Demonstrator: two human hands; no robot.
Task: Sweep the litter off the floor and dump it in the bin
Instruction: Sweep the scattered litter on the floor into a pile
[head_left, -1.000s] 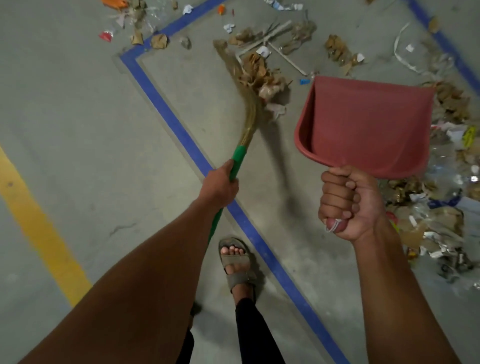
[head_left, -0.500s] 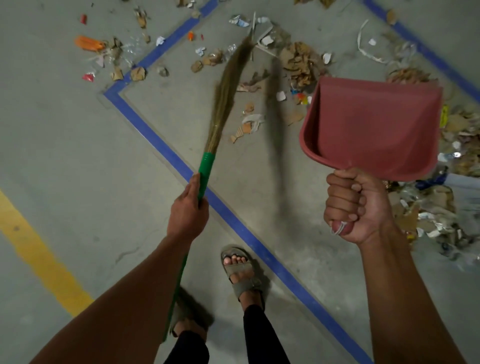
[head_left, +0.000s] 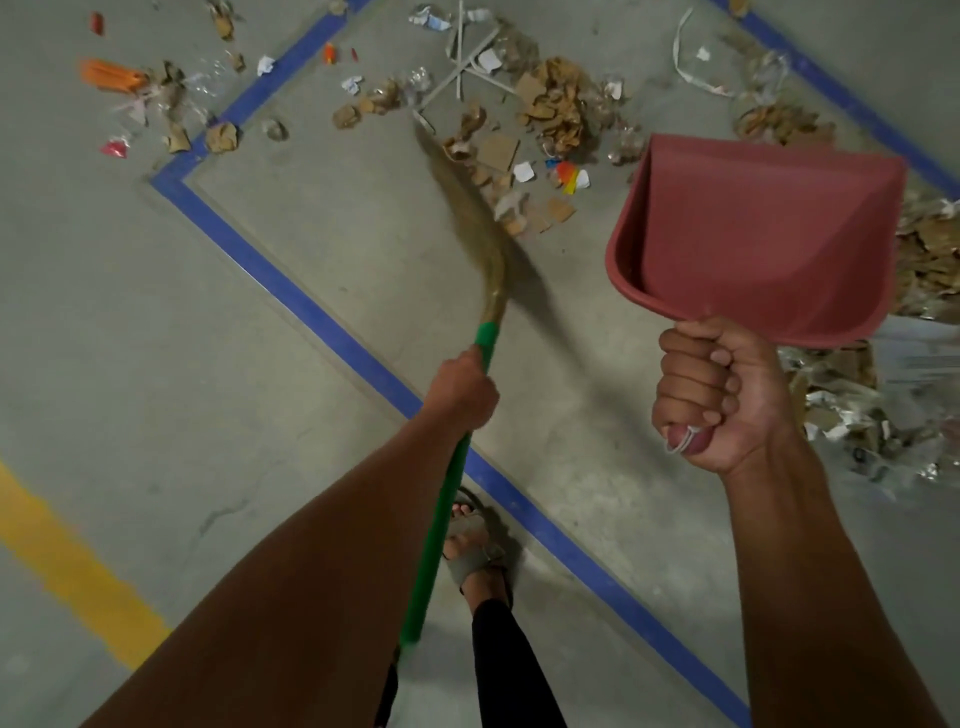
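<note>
My left hand (head_left: 462, 392) grips the green handle of a straw broom (head_left: 470, 218). Its blurred bristles reach up to the near edge of a scatter of cardboard and paper litter (head_left: 524, 135) on the grey floor. My right hand (head_left: 719, 395) grips the handle of a red dustpan (head_left: 753, 234), held in the air with its inside showing no litter. More litter (head_left: 852, 395) lies heaped at the right, partly hidden behind the dustpan. No bin is in view.
A blue floor line (head_left: 322, 322) runs diagonally from a corner at upper left to lower right, and a second one (head_left: 831, 83) crosses the top right. A yellow stripe (head_left: 67, 566) marks the left floor. Loose scraps (head_left: 156, 98) lie beyond the blue corner. My sandalled foot (head_left: 472, 545) stands near the line.
The broom head has swung to the right and bent against the floor, its tip now at the cardboard scraps. My left hand has moved right with it. The dustpan stays raised.
</note>
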